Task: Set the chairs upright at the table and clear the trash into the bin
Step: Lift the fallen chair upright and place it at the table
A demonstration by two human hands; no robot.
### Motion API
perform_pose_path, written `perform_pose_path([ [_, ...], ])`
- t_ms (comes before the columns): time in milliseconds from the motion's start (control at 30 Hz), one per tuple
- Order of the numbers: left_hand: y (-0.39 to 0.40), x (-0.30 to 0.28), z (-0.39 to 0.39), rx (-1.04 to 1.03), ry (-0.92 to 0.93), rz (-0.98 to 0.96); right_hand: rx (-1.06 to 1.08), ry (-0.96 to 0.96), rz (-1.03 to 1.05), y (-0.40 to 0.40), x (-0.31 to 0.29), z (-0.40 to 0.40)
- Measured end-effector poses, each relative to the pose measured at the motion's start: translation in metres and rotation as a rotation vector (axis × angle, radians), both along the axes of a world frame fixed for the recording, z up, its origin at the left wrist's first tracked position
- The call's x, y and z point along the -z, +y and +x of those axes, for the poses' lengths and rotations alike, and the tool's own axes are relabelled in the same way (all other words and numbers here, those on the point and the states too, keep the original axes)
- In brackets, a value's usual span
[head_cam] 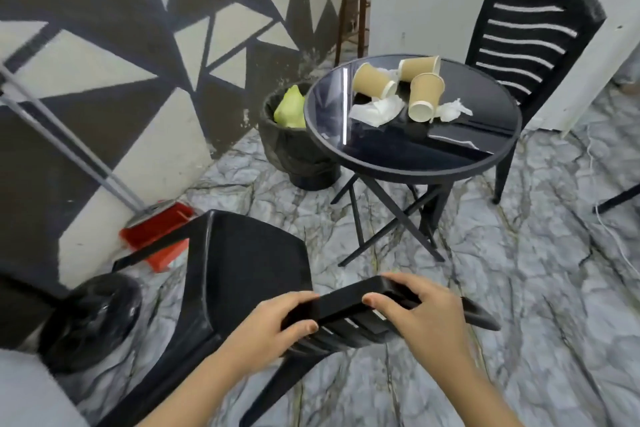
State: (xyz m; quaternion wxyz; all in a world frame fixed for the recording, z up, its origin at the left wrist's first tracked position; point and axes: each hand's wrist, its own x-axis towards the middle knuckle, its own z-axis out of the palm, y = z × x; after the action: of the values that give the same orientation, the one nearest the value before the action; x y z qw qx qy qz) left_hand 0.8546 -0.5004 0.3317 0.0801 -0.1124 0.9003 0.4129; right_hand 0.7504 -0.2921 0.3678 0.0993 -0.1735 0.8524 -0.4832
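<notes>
The marbled floor (519, 288) spreads under everything I see. Right below my hands lies the tipped black chair (242, 270), its seat tilted up to the left of them and its slatted back passing between them. Ahead of my hands and a little to the right stands the round black counter (415, 163) on crossed legs, and beyond it, further right, a second black chair (530, 42) stands upright against the pale wall. Ahead and slightly left, just beside the counter's edge, sits the black bin (294, 149) with a yellow-green bag (291, 107) showing in its mouth. To the left of my hands a red dustpan (162, 232) rests by the patterned wall. On the counter three paper cups (424, 100) lie on their sides among crumpled white napkins (377, 111), all well beyond my reach. My left hand (277, 329) grasps the top rail of the fallen chair's back, fingers curled over it and thumb beneath. My right hand (419, 312) grips the same rail just beside it, fingers wrapped over the edge.
</notes>
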Motion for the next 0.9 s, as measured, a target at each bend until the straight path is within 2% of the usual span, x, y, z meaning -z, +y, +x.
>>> perform_pose_path([
  [133,-0.014,-0.038,0.022,-0.084,0.133,0.113,-0.026,0.138,0.026,-0.043,-0.030,0.047],
  [233,-0.041,-0.051,0.065,-0.181,0.187,0.146,-0.152,0.220,0.027,-0.071,-0.051,0.082],
  [467,-0.098,-0.077,0.143,-0.279,0.272,0.224,-0.431,0.112,-0.077,-0.084,-0.069,0.118],
  [633,-0.124,-0.082,0.183,-0.387,0.278,0.309,-0.470,0.078,-0.042,-0.082,-0.075,0.131],
  [800,-0.131,-0.101,0.201,-0.319,0.192,0.373,-0.454,0.125,0.098,-0.078,-0.069,0.138],
  [900,-0.126,-0.107,0.204,-0.286,0.222,0.297,-0.413,0.164,0.100,-0.083,-0.064,0.148],
])
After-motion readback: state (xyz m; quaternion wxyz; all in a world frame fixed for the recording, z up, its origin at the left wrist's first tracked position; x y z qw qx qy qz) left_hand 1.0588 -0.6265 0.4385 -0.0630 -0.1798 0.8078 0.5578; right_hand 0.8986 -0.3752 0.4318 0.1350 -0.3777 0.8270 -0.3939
